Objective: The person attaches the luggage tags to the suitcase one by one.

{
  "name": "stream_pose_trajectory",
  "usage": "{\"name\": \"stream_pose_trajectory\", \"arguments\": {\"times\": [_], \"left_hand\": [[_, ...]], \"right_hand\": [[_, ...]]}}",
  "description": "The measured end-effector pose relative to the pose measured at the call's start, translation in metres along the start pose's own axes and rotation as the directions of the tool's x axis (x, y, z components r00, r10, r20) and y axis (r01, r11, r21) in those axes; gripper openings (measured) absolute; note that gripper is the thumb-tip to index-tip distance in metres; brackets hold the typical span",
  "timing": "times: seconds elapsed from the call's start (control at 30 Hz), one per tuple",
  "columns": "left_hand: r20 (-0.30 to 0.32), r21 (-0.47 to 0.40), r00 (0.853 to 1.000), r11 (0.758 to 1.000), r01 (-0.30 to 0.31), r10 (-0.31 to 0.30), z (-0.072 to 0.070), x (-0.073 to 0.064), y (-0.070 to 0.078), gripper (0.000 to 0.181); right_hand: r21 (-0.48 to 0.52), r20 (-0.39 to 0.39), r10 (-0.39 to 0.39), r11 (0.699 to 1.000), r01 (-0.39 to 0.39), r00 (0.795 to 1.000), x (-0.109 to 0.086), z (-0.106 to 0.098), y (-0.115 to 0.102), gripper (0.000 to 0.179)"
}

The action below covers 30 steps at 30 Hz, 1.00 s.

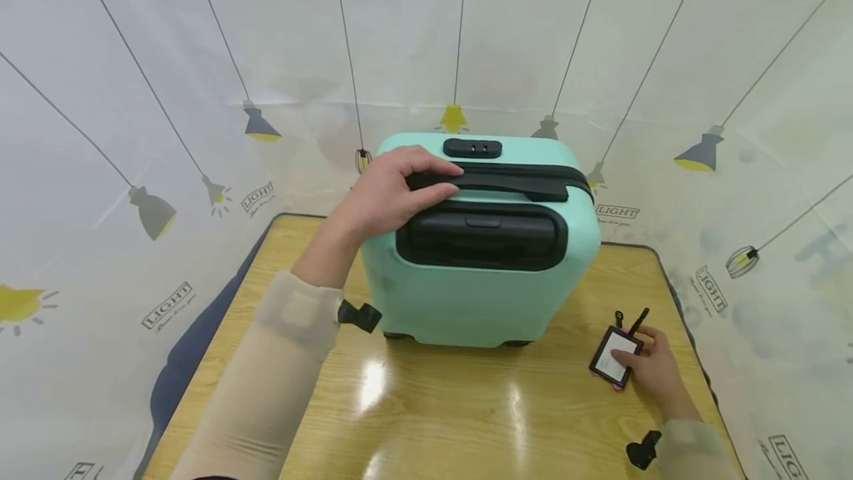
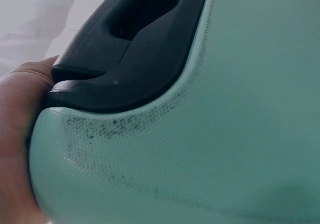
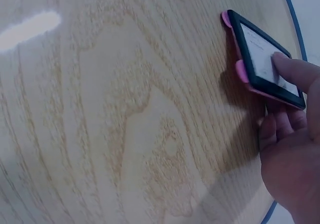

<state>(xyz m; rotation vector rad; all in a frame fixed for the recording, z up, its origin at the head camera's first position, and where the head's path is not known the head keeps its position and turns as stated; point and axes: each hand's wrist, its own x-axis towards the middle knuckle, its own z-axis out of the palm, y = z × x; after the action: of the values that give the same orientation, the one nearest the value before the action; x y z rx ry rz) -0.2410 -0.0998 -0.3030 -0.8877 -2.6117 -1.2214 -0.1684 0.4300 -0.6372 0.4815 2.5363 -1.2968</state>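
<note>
A mint-green suitcase [image 1: 466, 306] stands upright on the wooden table, its black carry handle [image 1: 513, 182] running across the top. My left hand [image 1: 403, 187] holds the left end of that handle, thumb on the near side and fingers on the far side. In the left wrist view, part of this hand [image 2: 20, 144] shows beside the suitcase shell [image 2: 250, 108]. To the right of the suitcase, my right hand [image 1: 656, 369] pinches a luggage tag [image 1: 605, 365] with a black frame, white card and pink back. Its thumb lies on the card, and a black strap [image 1: 640, 321] sticks up from the tag.
The suitcase top also has a black combination lock [image 1: 472, 148] and a recessed black panel [image 1: 483, 243]. Around the wooden table [image 1: 460, 406], with its dark edge, hangs a pale curtain [image 1: 400, 43] printed with lamps.
</note>
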Motion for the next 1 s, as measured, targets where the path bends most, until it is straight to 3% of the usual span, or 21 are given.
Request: {"name": "stream_pose_trajectory", "arguments": {"times": [0.33, 0.47, 0.63, 0.8, 1.0], "left_hand": [[-0.003, 0.002, 1.000, 1.000, -0.007, 0.007, -0.003, 0.000, 0.000, 0.027], [-0.003, 0.006, 1.000, 1.000, -0.017, 0.017, -0.001, -0.001, 0.000, 0.028], [-0.009, 0.005, 0.999, 1.000, -0.030, 0.030, 0.000, -0.001, 0.001, 0.028], [-0.009, 0.003, 1.000, 1.000, -0.018, 0.018, -0.001, -0.002, 0.003, 0.028], [-0.003, 0.000, 1.000, 1.000, -0.019, 0.019, -0.002, -0.002, 0.003, 0.028]], "right_hand": [[0.097, -0.141, 0.088, 0.992, -0.075, 0.986, -0.011, 0.006, -0.005, 0.060], [0.112, -0.215, 0.088, 0.992, -0.065, 0.973, -0.019, 0.005, -0.007, 0.053], [0.206, -0.228, 0.052, 0.979, -0.004, 0.972, -0.028, -0.002, -0.014, 0.042], [0.217, -0.247, -0.001, 0.974, 0.056, 0.969, -0.043, -0.012, -0.035, 0.034], [0.325, -0.303, -0.063, 0.931, 0.166, 0.951, -0.062, -0.030, -0.069, 0.013]]}}
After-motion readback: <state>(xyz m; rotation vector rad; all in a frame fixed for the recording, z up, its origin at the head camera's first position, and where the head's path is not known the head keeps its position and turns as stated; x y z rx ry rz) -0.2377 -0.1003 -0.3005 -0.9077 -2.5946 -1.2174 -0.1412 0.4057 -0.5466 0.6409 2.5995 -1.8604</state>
